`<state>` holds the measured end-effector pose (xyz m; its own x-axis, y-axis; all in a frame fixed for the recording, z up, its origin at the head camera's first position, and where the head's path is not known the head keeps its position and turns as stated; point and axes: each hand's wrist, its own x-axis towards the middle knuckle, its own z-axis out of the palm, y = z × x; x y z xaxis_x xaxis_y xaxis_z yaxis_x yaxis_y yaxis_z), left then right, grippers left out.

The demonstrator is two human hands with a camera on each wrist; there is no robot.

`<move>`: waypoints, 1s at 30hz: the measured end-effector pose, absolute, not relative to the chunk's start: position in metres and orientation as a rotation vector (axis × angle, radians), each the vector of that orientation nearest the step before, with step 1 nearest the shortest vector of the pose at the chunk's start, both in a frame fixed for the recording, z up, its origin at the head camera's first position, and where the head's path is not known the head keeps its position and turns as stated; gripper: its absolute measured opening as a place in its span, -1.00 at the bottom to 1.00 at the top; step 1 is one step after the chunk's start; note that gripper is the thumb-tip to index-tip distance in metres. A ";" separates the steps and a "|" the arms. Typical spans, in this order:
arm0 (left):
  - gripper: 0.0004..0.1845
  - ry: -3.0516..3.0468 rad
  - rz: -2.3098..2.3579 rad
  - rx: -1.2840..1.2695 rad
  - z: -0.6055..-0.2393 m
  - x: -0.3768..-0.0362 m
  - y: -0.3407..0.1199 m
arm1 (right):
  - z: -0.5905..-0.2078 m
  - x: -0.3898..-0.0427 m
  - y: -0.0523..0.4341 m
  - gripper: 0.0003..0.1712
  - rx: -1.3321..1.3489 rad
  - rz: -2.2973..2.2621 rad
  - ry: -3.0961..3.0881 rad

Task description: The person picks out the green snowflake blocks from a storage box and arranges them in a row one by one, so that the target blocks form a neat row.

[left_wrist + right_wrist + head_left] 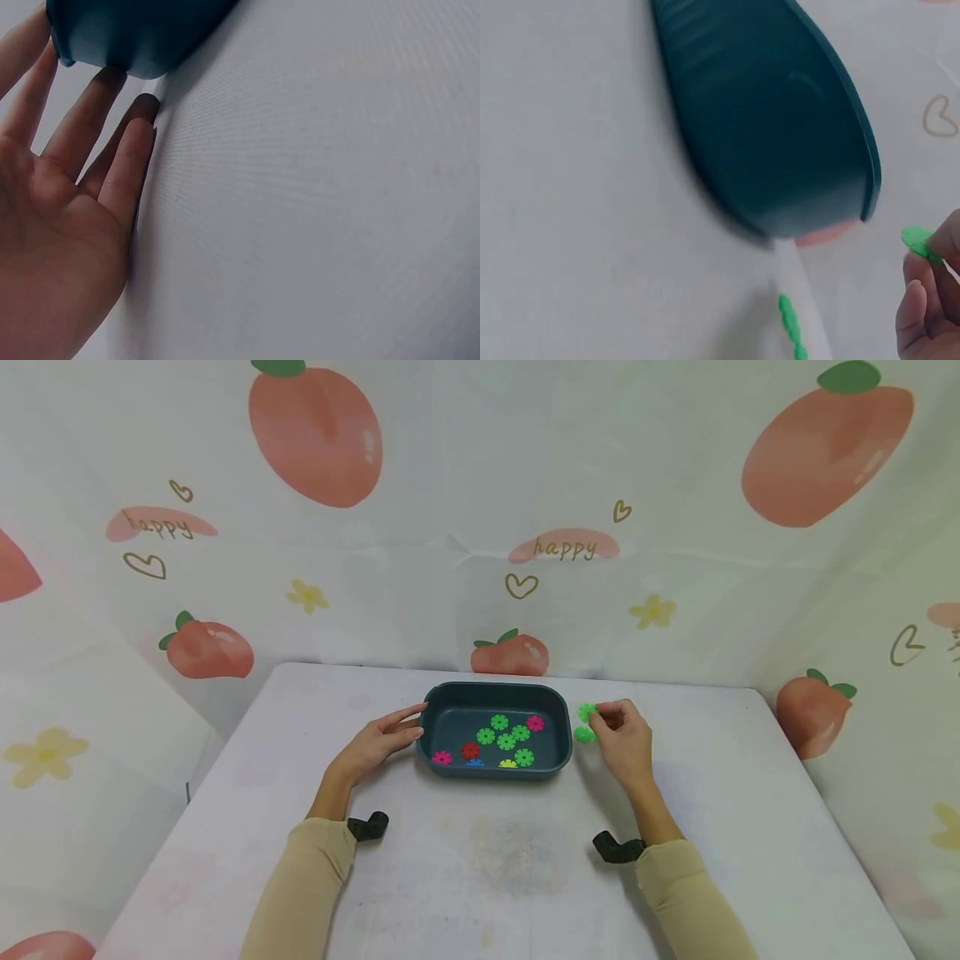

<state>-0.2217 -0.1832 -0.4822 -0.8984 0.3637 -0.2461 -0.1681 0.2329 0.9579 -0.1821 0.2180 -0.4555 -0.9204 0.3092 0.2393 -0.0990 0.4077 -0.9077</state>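
A dark teal rectangular tray [491, 774] sits on the table, holding several small notched plastic discs. Most are green [506, 742], with pink, red, blue and yellow ones among them. My left hand [378, 742] rests at the tray's left end, its extended fingers touching the outer wall [135, 45]. Off the right end, my right hand [627, 745] pinches a green notched disc [916, 238] between thumb and finger, raised above the table. A second green disc [585, 735] lies on the table beside the tray, just below the pinched one in the head view.
The white-covered table [480, 893] backs onto a fabric backdrop [450, 468] printed with peaches, hearts and flowers. Black camera mounts [369, 827] are strapped at both wrists, low over the tabletop.
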 end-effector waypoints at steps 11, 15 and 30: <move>-0.38 2.087 1.712 0.178 -0.482 -0.220 -0.182 | -0.463 -0.178 0.255 -0.74 -0.379 1.556 -2.285; -0.38 2.088 1.711 0.182 -0.482 -0.220 -0.183 | -0.465 -0.176 0.268 -0.74 -0.443 1.518 -2.302; -0.39 2.096 1.705 0.174 -0.480 -0.221 -0.183 | -0.475 -0.170 0.309 -0.66 -0.630 1.315 -2.512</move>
<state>-0.2209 -0.1831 -0.4802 -0.8995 0.3598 -0.2479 -0.1695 0.2356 0.9570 -0.1700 0.3086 -0.4747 -0.8792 0.4763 0.0095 0.2636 0.5031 -0.8230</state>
